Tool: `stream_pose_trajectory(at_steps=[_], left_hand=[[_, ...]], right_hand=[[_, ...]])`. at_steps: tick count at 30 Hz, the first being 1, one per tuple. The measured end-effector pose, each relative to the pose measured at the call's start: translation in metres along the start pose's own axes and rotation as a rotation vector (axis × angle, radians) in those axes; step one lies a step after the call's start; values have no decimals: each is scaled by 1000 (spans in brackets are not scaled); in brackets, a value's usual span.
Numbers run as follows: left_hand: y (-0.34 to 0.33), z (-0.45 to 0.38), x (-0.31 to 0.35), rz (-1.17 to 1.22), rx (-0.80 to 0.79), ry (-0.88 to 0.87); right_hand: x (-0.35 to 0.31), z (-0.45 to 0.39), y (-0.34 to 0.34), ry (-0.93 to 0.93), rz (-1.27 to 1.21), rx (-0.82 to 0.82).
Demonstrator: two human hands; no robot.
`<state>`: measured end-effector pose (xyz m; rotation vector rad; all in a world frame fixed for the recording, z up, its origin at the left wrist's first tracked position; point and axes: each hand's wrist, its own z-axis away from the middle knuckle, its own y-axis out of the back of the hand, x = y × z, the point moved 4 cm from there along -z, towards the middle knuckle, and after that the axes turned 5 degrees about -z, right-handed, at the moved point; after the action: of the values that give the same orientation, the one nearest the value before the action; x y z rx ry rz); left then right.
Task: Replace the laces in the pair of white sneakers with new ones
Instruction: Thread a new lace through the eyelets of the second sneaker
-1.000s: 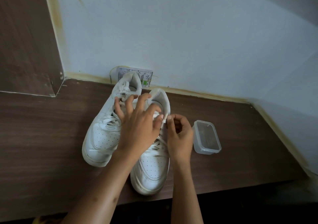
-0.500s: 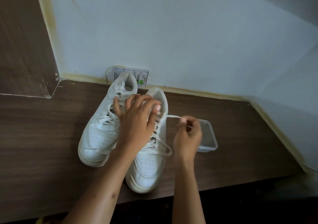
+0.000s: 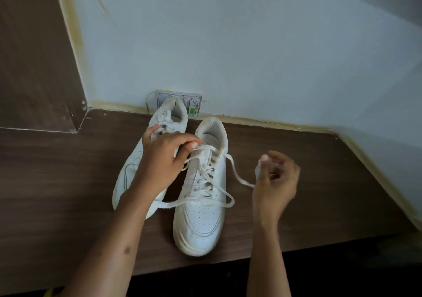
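Two white sneakers stand side by side on the dark wooden table (image 3: pixel 57 182), toes toward me. My left hand (image 3: pixel 164 162) lies over the left sneaker (image 3: pixel 134 166), and its fingertips pinch the lace at the top left eyelets of the right sneaker (image 3: pixel 201 212). That sneaker's white lace (image 3: pixel 235 173) is loose: one strand runs from the top right eyelet out to my right hand (image 3: pixel 274 178), which pinches its end to the right of the shoe. A second strand (image 3: pixel 169 204) trails left across the toe area.
A printed card or packet (image 3: pixel 194 104) leans against the pale wall behind the left sneaker's heel. A brown wooden panel (image 3: pixel 34 56) rises at the left. The table's front edge (image 3: pixel 274 253) runs just below the right sneaker's toe.
My right hand has moved right and away from the shoe, drawing the lace out of the top eyelet. The clear plastic box seen earlier is hidden behind that hand.
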<state>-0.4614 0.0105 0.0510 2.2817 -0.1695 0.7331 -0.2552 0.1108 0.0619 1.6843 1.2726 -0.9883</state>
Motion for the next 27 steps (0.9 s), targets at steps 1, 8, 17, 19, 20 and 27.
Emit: stream_pose_trajectory(at_steps=[1, 8, 17, 19, 20, 27], left_hand=[[0, 1, 0, 15, -9, -2], [0, 3, -3, 93, -43, 0], [5, 2, -18, 110, -64, -22], [8, 2, -18, 123, -56, -24], [8, 2, -18, 125, -53, -30], [16, 1, -12, 279, 18, -19]], right_hand=[[-2, 3, -7, 12, 8, -98], [-1, 24, -44, 20, 32, -509], [-3, 8, -23, 36, 110, -286], [-1, 3, -12, 10, 107, -136], [0, 1, -7, -1, 109, -67], [0, 2, -6, -22, 106, 6]])
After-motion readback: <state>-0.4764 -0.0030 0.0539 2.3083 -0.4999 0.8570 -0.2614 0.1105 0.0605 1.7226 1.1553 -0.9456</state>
